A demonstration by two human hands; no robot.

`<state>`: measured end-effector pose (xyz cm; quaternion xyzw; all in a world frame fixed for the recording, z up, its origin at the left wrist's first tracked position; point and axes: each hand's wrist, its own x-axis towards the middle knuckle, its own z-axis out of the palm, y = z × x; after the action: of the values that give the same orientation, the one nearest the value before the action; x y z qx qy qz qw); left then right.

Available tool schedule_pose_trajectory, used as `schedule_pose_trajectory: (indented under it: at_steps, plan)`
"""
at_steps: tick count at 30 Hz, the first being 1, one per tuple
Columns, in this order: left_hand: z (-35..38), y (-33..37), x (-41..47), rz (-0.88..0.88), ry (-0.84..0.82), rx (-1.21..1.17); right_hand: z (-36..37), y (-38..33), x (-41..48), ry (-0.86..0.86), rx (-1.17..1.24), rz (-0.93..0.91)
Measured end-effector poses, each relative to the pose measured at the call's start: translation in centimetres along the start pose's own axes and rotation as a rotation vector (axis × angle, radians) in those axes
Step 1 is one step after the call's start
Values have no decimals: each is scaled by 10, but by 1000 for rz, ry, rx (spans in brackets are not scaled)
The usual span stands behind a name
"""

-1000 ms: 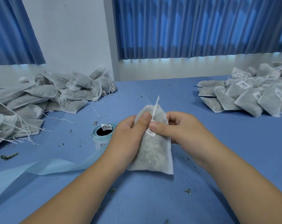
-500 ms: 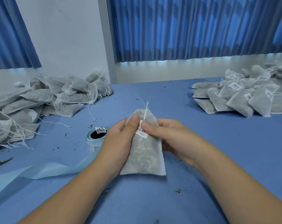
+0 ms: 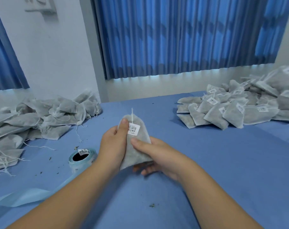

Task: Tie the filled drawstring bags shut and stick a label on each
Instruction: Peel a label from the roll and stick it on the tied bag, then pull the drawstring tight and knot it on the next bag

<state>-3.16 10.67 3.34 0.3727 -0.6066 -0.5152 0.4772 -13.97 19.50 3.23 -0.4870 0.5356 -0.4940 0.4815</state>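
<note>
You hold one filled drawstring bag (image 3: 138, 151) upright between your two hands, just above the blue table (image 3: 206, 171). Your left hand (image 3: 113, 146) grips the bag's left edge, its thumb pressed flat on the front near the top. Just right of that thumb sits the barcode label (image 3: 133, 128), stuck on the bag's upper front. The white drawstring (image 3: 132, 115) stands up from the gathered mouth above it. Your right hand (image 3: 158, 157) clasps the lower right side, thumb across the front below the label, fingers curled underneath. The label roll (image 3: 81, 157) stands just left of your left wrist. Beyond your left hand lies a heap of unlabelled bags (image 3: 49, 116); well off past your right hand is the heap of labelled bags (image 3: 231, 111).
</note>
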Motion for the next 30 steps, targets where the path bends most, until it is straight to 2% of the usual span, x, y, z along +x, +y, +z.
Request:
schedule_pose_trajectory:
  at_steps: [2,6,11,15,19,25,30]
  plan:
    - [18,9,6,-3,12,-17,-15,0,-8,29,60,-33]
    - [65,17,7,-110,-170,-84,-60,4,-25,275,167,-73]
    - [121,21,-8,-269,-324,-286,-123,9,-49,536,441,-105]
    - [145,21,-17,-383,-399,-476,-187,-8,-63,798,749,-252]
    - [158,25,-19,-416,-436,-535,-223,-8,-70,1001,733,-189]
    - [141,30,-17,-355,-414,-458,-180,9,-47,832,628,-42]
    - [92,37,-4,-293,-344,-370,-114,2,-10,637,533,23]
